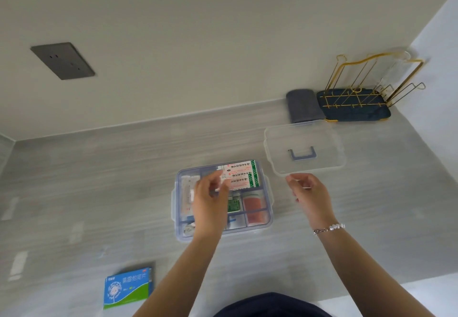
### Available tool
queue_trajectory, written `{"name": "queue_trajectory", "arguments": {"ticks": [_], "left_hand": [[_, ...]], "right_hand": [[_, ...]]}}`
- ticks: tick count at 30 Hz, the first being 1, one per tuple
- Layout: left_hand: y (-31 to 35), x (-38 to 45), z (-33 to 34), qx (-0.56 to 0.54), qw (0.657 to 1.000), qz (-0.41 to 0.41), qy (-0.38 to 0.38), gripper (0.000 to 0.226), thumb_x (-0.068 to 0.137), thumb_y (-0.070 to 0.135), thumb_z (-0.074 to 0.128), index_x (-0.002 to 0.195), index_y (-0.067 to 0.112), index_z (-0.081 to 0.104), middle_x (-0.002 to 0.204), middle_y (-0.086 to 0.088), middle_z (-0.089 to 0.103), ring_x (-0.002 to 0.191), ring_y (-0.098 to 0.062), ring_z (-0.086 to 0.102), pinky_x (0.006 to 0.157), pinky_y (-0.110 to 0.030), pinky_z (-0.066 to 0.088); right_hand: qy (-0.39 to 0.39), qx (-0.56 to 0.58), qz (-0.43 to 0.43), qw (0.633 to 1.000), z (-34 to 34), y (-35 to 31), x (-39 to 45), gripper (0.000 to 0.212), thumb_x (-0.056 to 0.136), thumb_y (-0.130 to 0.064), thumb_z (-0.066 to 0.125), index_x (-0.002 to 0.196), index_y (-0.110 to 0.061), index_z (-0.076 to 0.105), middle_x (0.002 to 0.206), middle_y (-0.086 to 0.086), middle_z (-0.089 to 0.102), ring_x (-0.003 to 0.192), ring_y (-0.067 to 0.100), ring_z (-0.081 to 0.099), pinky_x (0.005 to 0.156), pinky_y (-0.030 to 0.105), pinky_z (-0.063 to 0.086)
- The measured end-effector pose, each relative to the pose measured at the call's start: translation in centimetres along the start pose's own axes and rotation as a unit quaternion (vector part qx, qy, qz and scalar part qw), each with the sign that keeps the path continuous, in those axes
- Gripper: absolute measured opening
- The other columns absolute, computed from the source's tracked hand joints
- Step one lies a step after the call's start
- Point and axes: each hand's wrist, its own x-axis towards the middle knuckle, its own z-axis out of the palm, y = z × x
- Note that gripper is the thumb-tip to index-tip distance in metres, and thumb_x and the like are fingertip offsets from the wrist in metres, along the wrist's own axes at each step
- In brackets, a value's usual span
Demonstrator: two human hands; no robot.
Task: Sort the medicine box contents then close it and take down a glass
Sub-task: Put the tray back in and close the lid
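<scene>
The clear medicine box (247, 230) stands open on the counter, its compartments holding a white-and-green carton (244, 174), a green blister pack (234, 205), an orange-red item (252, 209) and white packets at the left. My left hand (210, 195) is over the box, thumb and fingers pinching the carton's left end. The clear lid (304, 148) with a blue handle lies to the right behind the box. My right hand (307, 190) hovers just in front of the lid's near edge, fingers loosely curled and holding nothing. A glass (394, 73) hangs upside down on a gold rack (359, 78).
A blue-and-green medicine carton (127, 288) lies on the counter near the front left. A rolled grey towel (303, 106) sits beside the rack's dark tray (357, 112) in the back right corner. A dark wall socket (63, 60) is up on the left wall.
</scene>
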Motion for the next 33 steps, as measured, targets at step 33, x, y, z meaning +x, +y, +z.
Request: {"name": "queue_trajectory", "arguments": {"ticks": [33], "left_hand": [[4.4, 4.4, 19.3, 0.029, 0.981, -0.125, -0.144, 0.053, 0.092, 0.036, 0.046, 0.141, 0.022, 0.031, 0.138, -0.003, 0.051, 0.12, -0.025, 0.051, 0.102, -0.036, 0.039]], "right_hand": [[0.033, -0.059, -0.019, 0.998, -11.2, 2.1, 13.2, 0.066, 0.083, -0.036, 0.061, 0.137, -0.012, 0.032, 0.137, 0.01, 0.045, 0.125, 0.029, 0.045, 0.099, 0.041, 0.044]]}}
